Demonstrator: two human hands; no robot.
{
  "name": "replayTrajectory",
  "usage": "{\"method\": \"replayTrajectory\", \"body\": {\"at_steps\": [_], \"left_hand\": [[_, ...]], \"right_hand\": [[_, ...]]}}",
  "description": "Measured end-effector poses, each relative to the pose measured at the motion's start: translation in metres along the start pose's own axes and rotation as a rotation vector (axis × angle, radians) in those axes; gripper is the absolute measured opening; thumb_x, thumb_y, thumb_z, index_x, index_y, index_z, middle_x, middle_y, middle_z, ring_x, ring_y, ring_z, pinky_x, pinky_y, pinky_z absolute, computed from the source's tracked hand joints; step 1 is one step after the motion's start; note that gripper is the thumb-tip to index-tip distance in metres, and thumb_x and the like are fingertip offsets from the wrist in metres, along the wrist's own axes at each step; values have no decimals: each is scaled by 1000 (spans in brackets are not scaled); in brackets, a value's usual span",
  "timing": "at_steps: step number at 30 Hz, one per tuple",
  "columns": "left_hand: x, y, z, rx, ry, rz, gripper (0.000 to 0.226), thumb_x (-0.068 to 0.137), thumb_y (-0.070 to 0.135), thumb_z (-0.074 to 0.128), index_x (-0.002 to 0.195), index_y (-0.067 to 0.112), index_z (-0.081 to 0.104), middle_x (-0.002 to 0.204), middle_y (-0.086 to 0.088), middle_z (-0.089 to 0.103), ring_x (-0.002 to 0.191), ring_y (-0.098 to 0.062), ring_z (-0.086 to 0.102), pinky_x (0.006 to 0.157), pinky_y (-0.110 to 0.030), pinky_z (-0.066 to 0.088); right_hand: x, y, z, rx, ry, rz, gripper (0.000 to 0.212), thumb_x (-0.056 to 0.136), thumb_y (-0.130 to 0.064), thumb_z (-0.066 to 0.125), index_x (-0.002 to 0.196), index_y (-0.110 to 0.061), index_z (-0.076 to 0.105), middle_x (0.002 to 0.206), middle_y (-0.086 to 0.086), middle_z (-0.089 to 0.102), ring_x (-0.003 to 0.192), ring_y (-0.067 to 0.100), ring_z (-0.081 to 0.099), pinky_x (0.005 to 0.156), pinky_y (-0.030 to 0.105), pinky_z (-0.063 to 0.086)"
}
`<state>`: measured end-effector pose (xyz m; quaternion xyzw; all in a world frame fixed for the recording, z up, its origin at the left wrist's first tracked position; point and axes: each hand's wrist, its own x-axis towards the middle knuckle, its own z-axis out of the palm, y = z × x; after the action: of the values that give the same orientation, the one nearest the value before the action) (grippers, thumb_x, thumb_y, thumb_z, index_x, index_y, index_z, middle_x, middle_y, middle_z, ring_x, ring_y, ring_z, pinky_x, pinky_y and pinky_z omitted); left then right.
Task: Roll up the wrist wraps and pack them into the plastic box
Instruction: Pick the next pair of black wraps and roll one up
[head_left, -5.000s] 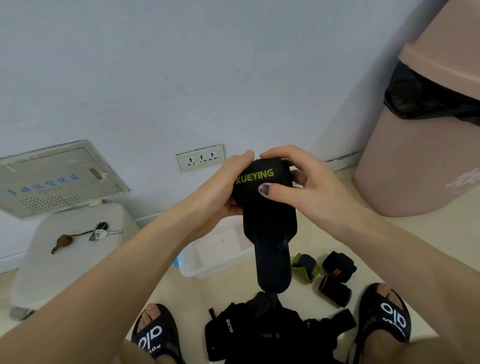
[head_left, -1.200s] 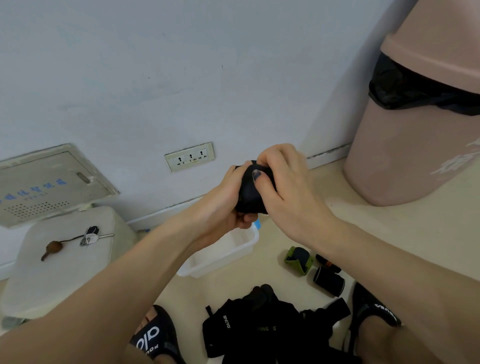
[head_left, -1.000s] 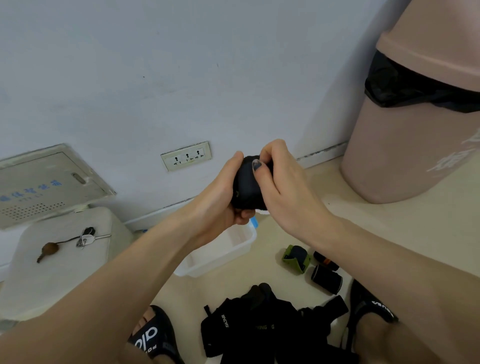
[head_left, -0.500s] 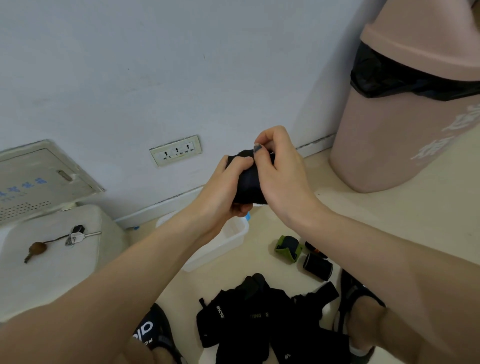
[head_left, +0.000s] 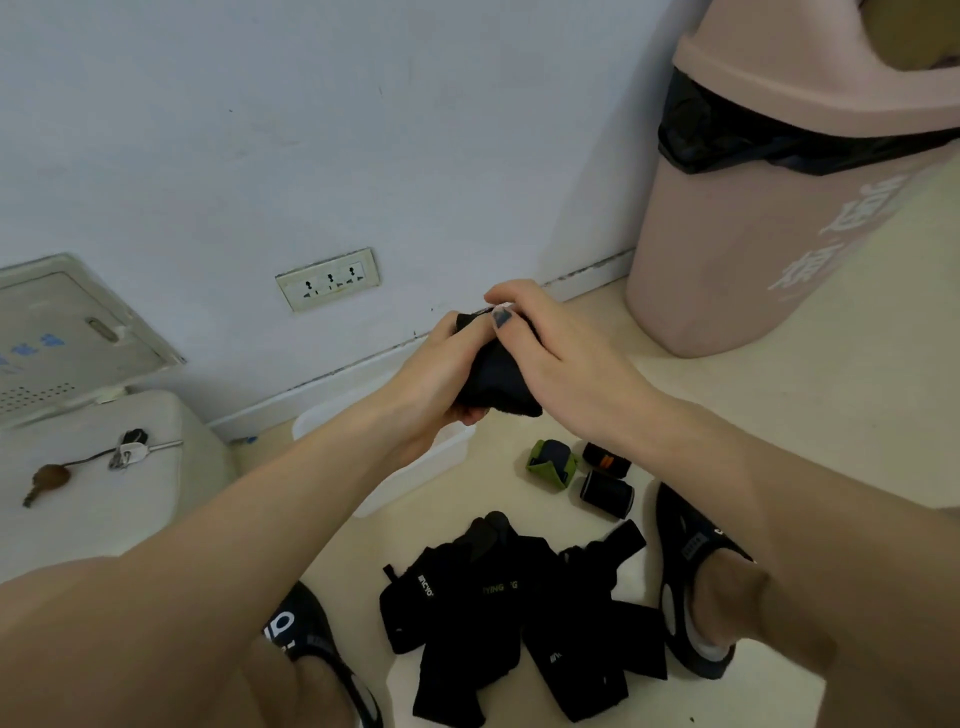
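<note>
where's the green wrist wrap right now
In the head view the green wrist wrap lies rolled on the floor right of centre, beside two black rolled wraps, between the plastic box and the right sandal.

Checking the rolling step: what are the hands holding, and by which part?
A rolled black wrist wrap: left hand cups its side, right hand grips its top.

Both bare forearms reach forward from bottom corners, meeting mid-frame, raised above the floor. Left hand (head_left: 434, 376) cupped under and around left side of a rolled black wrap (head_left: 493, 376), fingers curled beneath, thumb up along its top edge. Right hand (head_left: 540, 345) over the top and right side, fingers bent, thumb with dark nail pressing near the upper end. Hands touching at the thumbs. Feet in black sandals below.
</note>
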<state>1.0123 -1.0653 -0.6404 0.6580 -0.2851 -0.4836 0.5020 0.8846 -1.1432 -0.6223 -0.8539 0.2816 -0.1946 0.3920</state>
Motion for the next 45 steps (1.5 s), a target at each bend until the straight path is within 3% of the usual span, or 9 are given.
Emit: {"method": "replayTrajectory", "body": {"at_steps": [4, 10, 14, 17, 21, 26, 30, 36, 45], "left_hand": [[-7, -13, 1, 4, -23, -24, 34, 102, 48, 55, 108, 14, 50, 77, -5, 59, 57, -19, 49, 52, -29, 37], [-9, -38, -2, 106, -121, -136, 60, 100, 68, 41, 130, 16, 47, 92, -9, 70, 68, -23, 61, 61, -32, 50], [-13, -51, -7, 32, -154, -229, 57, 105, 63, 29, 133, 20, 53, 103, -10, 73, 78, -22, 70, 83, -35, 60], [-13, -61, -15, 40, -144, -275, 54, 105, 64, 30, 140, 26, 45, 122, -14, 66, 90, -26, 76, 94, -38, 60], [-18, -89, -36, 358, -146, -335, 52, 104, 64, 34, 146, 34, 32, 129, -10, 58, 99, -22, 76, 95, -36, 59], [-8, -125, -61, 568, -209, -522, 38, 104, 49, 51, 133, 24, 49, 120, -7, 66, 99, -20, 73, 87, -31, 59], [14, -158, -56, 564, -116, -529, 31, 103, 39, 56, 126, 18, 54, 119, -10, 67, 93, -18, 69, 90, -34, 56], [33, -228, -24, 707, -177, -544, 58, 98, 34, 62, 147, 19, 36, 110, -8, 64, 92, -22, 59, 72, -31, 45], [62, -300, 0, 824, -284, -555, 78, 92, 26, 70, 157, 17, 28, 144, -13, 48, 120, -26, 55, 99, -35, 49]], "right_hand": [[-16, 9, -5, -160, -155, -55, 48, 101, -40, 54, 147, -28, 45, 125, -10, 56, 110, 10, 52, 87, 27, 45], [-23, 26, 9, -404, -282, -117, 105, 78, -41, 81, 160, -17, 21, 140, 2, 54, 125, 21, 51, 92, 32, 47], [-21, 33, 17, -499, -341, -87, 94, 79, -36, 82, 152, -14, 29, 119, 3, 58, 101, 21, 55, 73, 36, 47], [-19, 49, 25, -481, -331, -22, 76, 76, -37, 82, 136, -10, 44, 115, 4, 62, 101, 27, 62, 81, 44, 54], [-31, 90, 34, -417, -348, 172, 70, 72, -39, 87, 126, -13, 51, 107, 0, 61, 95, 24, 61, 79, 39, 54], [-46, 144, 43, -523, -500, 306, 73, 76, -40, 86, 133, -11, 50, 122, 7, 52, 109, 26, 56, 86, 34, 49], [-37, 178, 59, -491, -454, 441, 69, 79, -39, 84, 132, -7, 52, 125, 10, 49, 107, 25, 52, 84, 31, 44], [-33, 231, 102, -522, -431, 497, 74, 85, -41, 79, 141, -6, 46, 129, 15, 56, 118, 34, 56, 95, 43, 53], [-26, 299, 150, -484, -452, 523, 64, 91, -31, 76, 139, -6, 41, 137, 19, 50, 128, 36, 49, 104, 45, 46]]}}
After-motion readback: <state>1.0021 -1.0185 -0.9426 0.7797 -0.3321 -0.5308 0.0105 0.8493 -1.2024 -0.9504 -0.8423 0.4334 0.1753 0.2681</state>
